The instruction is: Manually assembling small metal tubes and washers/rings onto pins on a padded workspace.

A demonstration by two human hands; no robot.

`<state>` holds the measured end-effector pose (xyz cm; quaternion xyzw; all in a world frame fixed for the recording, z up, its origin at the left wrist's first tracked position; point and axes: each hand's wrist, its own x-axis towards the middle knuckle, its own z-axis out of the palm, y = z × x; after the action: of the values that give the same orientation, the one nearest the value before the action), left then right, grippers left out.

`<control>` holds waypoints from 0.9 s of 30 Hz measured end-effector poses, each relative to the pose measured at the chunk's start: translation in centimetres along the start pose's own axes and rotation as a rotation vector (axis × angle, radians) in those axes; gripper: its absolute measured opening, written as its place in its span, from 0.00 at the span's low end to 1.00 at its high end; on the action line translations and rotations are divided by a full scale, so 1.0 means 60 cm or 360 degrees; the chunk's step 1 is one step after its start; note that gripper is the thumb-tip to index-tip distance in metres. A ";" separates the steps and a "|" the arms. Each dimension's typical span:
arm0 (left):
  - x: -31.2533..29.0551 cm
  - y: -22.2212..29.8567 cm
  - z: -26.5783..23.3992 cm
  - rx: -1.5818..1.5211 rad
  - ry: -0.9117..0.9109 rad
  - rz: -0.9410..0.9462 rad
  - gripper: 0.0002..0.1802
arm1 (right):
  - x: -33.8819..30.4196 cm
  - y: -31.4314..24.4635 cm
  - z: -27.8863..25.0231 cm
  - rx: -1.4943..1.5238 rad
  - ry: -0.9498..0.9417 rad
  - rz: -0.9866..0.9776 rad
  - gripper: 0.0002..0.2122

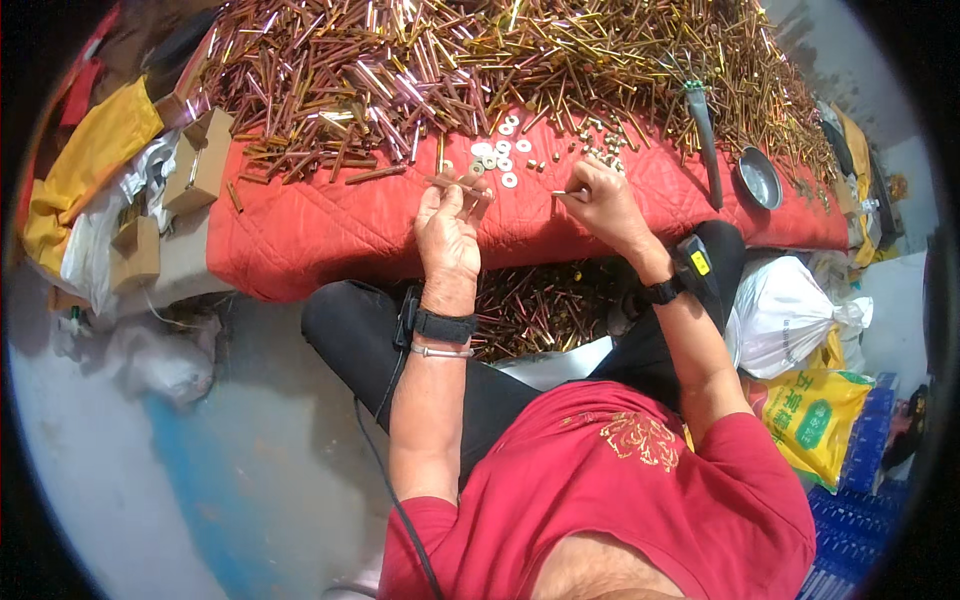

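My left hand [448,235] is raised palm up just in front of the red quilted cover [300,230]. Its fingers are curled around a thin metal rod [457,186] lying crosswise. To its right, my right hand [608,202] is closed in a pinch, and a small pale piece, perhaps a washer seen edge-on [561,194], sticks out to the left from its fingertips. Between and beyond the hands lie several flat round washers [510,180]. Small brass-coloured nuts [592,140] are scattered just past my right hand.
A heap of gold-coloured metal rods [400,70] covers the far side. At right are a dark-handled tool [703,140], a small metal bowl [759,178] and a tied white bag [790,315]. Cardboard boxes [198,160] stand at left. More rods [540,305] lie between my legs.
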<state>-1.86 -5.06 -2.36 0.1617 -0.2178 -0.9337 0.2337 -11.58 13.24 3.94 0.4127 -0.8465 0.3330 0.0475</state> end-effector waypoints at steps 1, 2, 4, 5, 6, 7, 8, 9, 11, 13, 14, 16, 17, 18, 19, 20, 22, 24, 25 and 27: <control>-0.001 0.002 0.004 -0.0005 0.0000 -0.0001 0.11 | -0.002 0.008 -0.006 -0.0075 -0.0080 0.0054 0.05; 0.000 0.005 0.009 0.0083 0.0072 -0.0021 0.11 | -0.002 0.015 -0.007 -0.0080 -0.0083 0.0054 0.05; 0.000 0.013 0.007 0.0173 0.0138 -0.0050 0.11 | 0.005 0.004 -0.013 0.0068 -0.0218 0.0145 0.07; -0.001 0.018 0.004 0.0204 0.0077 -0.0046 0.11 | 0.007 -0.001 -0.015 0.0011 -0.0288 0.0155 0.06; -0.003 0.021 0.005 0.0234 0.0020 -0.0037 0.11 | 0.010 -0.002 -0.021 0.0009 -0.0290 0.0153 0.06; -0.005 0.022 0.013 0.0255 0.0097 -0.0015 0.09 | 0.013 -0.003 -0.028 0.0006 -0.0385 0.0286 0.06; -0.004 0.023 0.010 0.0251 0.0100 -0.0013 0.09 | 0.015 -0.002 -0.035 0.0004 -0.0481 0.0418 0.05; -0.003 0.027 0.009 0.0245 0.0100 -0.0067 0.10 | 0.015 0.001 -0.043 0.0017 -0.0470 0.0401 0.04; -0.001 0.034 0.005 0.0236 0.0099 -0.0119 0.10 | -0.004 0.029 -0.038 -0.0076 -0.0382 0.0321 0.03; -0.002 0.041 0.011 0.0176 0.0035 -0.0295 0.10 | -0.017 0.045 -0.030 -0.0243 -0.0377 0.0255 0.07; -0.003 0.044 0.016 0.0173 0.0034 -0.0294 0.10 | -0.022 0.052 -0.025 -0.0246 -0.0377 0.0253 0.07; -0.007 0.051 0.023 0.0244 -0.0148 -0.0409 0.09 | -0.022 0.030 -0.007 -0.0174 -0.0473 0.0182 0.08; -0.008 0.049 0.023 0.0246 -0.0148 -0.0409 0.09 | -0.017 0.022 0.001 0.0004 -0.0453 0.0147 0.09; -0.010 0.047 0.025 0.0287 -0.0105 -0.0351 0.08 | -0.008 0.016 0.009 0.0006 -0.0452 0.0143 0.09; -0.012 0.045 0.026 0.0329 -0.0062 -0.0292 0.08 | 0.003 0.012 0.018 0.0010 -0.0335 0.0086 0.09; -0.010 0.042 0.021 0.0331 -0.0062 -0.0288 0.08 | 0.015 0.010 0.026 0.0014 -0.0217 0.0031 0.09; -0.003 0.038 0.009 0.0362 -0.0035 -0.0204 0.05 | 0.034 0.010 0.039 -0.0068 -0.0242 0.0044 0.09; 0.000 0.032 0.003 0.0337 -0.0002 -0.0154 0.05 | 0.046 0.006 0.048 -0.0257 -0.0427 -0.0014 0.09; 0.000 0.030 0.002 0.0309 0.0036 -0.0105 0.04 | 0.048 0.001 0.050 -0.0309 -0.0467 0.0068 0.09; 0.001 0.024 0.003 0.0256 0.0052 -0.0053 0.05 | 0.057 -0.001 0.052 -0.0370 -0.0467 0.0011 0.09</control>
<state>-1.45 -6.16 -1.51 0.1986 -0.2856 -0.9142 0.2078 -13.15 9.07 2.78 0.4457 -0.8785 0.1693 -0.0303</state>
